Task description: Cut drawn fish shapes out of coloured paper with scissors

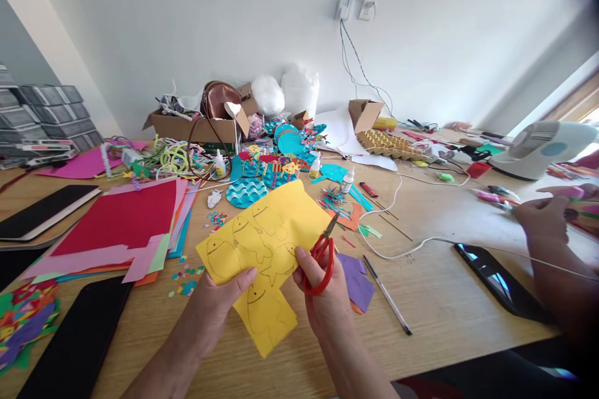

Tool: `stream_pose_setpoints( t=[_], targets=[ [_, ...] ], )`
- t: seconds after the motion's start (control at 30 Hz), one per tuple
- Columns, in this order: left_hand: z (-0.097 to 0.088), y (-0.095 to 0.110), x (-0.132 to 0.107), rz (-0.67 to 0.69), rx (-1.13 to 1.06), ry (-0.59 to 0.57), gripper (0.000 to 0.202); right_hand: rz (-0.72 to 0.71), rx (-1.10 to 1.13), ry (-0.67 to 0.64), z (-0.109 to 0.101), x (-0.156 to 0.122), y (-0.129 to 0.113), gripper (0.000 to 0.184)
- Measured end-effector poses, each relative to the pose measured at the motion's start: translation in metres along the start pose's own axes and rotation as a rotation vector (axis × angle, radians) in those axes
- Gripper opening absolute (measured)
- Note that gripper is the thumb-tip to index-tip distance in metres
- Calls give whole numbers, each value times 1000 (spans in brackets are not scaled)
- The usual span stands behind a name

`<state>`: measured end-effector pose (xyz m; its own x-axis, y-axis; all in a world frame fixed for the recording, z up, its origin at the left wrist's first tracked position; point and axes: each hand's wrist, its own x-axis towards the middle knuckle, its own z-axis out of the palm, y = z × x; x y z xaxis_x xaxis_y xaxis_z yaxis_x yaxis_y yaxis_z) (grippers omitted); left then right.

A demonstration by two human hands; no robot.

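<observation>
A sheet of yellow paper (306,215) with several pencilled fish outlines hangs over the table between my hands. Its lower right part is cut away, leaving a flap with one fish. My left hand (210,302) pinches the left edge, thumb on top and fingers hidden beneath. In my right hand (325,305) are red-handled scissors (327,268), blades pointing up and away, beside the sheet. The right thumb also presses on the paper's right edge. Purple paper scraps (356,283) lie just beyond my right hand, next to a pen (387,296).
Coloured paper sheets (116,218) are stacked at left, near a black phone (77,336). Blue paper crafts (246,192) and glue bottles (347,182) stand ahead. A white cable (388,255) crosses the right side by another phone (498,280). Another person's hand (543,221) is at far right.
</observation>
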<state>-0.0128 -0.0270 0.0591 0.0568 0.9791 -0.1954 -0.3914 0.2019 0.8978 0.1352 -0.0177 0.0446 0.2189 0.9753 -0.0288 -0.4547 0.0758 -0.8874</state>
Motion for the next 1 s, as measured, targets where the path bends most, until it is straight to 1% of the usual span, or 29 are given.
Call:
stream_pose_setpoints(
  t=[0.07, 0.13, 0.23, 0.3, 0.4, 0.43, 0.5, 0.57, 0.67, 0.77, 0.83, 0.9, 1.0],
  targets=[
    [-4, 5, 0, -6, -35, 35, 64, 4, -93, -83, -6, -4, 2, 26],
    [-9, 12, -1, -17, -38, 54, 67, 33, -213, -195, -16, -9, -1, 33],
    [-18, 22, -3, -19, -30, 77, 67, 159, -375, -367, -34, -21, -8, 42],
    [-23, 25, -3, 8, -39, 102, 64, 242, -476, -417, -43, -30, -13, 46],
    [-29, 25, -2, 27, -51, 116, 60, 393, -582, -505, -50, -43, -18, 51],
    [-30, 23, -2, 25, -52, 114, 60, 424, -595, -537, -51, -46, -18, 52],
    [-30, 21, -2, 30, -50, 109, 62, 441, -584, -598, -53, -50, -18, 51],
    [-30, 18, -2, 40, -44, 112, 64, 434, -522, -613, -54, -52, -15, 50],
    [-28, 13, -4, 57, -43, 128, 65, 463, -408, -613, -53, -53, -9, 51],
    [-27, 8, -6, 45, -53, 133, 59, 481, -346, -630, -48, -54, -2, 55],
    [-28, 3, -7, 30, -53, 138, 54, 454, -315, -607, -44, -55, 1, 55],
    [-31, -1, -8, 11, -43, 137, 53, 412, -297, -595, -40, -54, 4, 54],
    [-36, -7, -8, -39, -41, 117, 63, 375, -284, -593, -37, -51, 9, 53]
  ],
)
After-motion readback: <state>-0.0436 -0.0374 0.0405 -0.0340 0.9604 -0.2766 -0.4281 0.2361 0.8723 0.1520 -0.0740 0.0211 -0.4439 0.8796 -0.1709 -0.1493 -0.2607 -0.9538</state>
